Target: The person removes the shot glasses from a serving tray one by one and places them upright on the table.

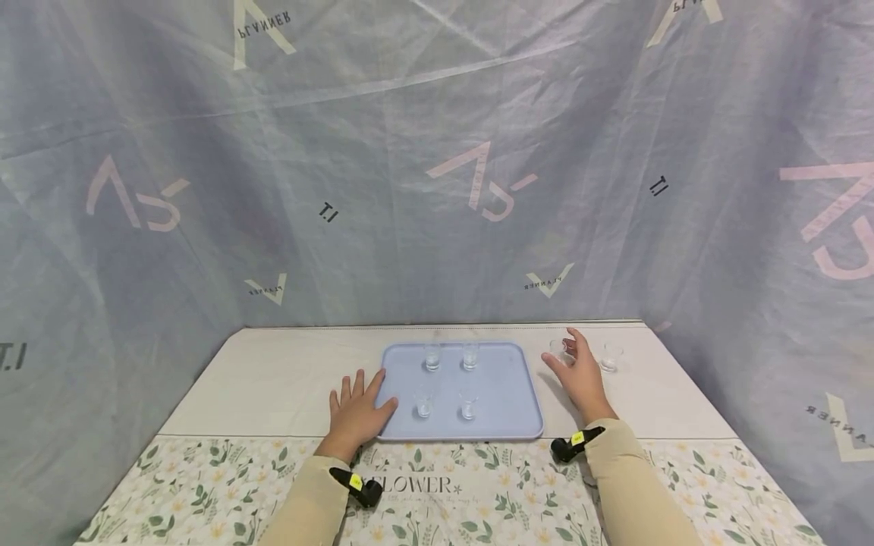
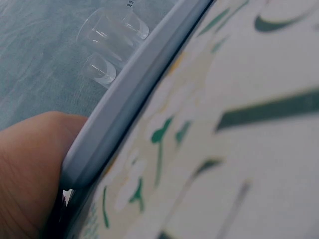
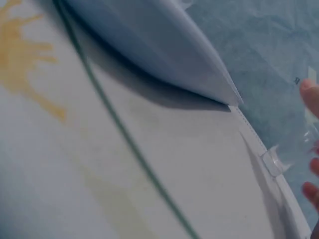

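A light blue tray lies on the table with several small clear glasses on it. Two of these, a back left glass and a back right glass, stand behind a front left glass and a front right glass. My left hand rests at the tray's left edge, fingers spread. To the tray's right, my right hand reaches around another clear glass, thumb and fingers parted. That glass stands on the table, and the thumb looks apart from it in the right wrist view.
One more clear glass stands right of my right hand. The white table cover has a floral front part with printed lettering. Grey printed curtains hang behind the table and at both sides.
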The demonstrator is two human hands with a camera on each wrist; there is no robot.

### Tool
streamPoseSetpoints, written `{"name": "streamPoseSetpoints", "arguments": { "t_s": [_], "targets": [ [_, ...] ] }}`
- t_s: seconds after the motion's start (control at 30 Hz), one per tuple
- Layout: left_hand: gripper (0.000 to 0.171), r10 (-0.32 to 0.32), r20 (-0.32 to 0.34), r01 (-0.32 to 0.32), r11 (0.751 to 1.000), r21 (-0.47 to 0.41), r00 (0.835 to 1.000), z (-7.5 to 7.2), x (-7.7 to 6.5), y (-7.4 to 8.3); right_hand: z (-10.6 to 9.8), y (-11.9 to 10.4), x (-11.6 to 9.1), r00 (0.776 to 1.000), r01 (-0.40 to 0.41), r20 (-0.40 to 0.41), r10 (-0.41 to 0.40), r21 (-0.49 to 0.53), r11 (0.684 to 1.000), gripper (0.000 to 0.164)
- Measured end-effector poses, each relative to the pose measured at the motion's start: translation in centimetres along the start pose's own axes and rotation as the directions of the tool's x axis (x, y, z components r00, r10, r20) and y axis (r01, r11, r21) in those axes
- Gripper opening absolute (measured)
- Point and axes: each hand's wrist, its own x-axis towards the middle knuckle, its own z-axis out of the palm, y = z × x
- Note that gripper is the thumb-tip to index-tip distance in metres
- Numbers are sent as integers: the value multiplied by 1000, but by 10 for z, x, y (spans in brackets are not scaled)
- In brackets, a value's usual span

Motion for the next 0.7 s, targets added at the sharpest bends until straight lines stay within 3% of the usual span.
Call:
{"name": "streamPoseSetpoints", "arguments": {
  "t_s": [0.23, 0.37, 0.47, 0.7],
  "targets": [
    [73, 6, 4, -6, 1000, 0, 1000, -1, 1, -1, 4, -20, 3, 978, 148, -153, -141, 37, 988, 71],
    [73, 4, 5, -4, 1000, 4, 1000, 0, 2, -1, 10, -36, 1, 959, 220, -198, -205, 57, 974, 61],
    [72, 4, 6, -4, 1000, 6, 1000, 0, 1, -2, 19, -48, 0, 957, 255, -163, -239, 81, 964, 62],
    [72, 7, 6, -7, 1000, 4, 1000, 1, 3, -3, 48, -73, -4, 962, 259, 32, -270, 197, 946, 71]
  ]
}}
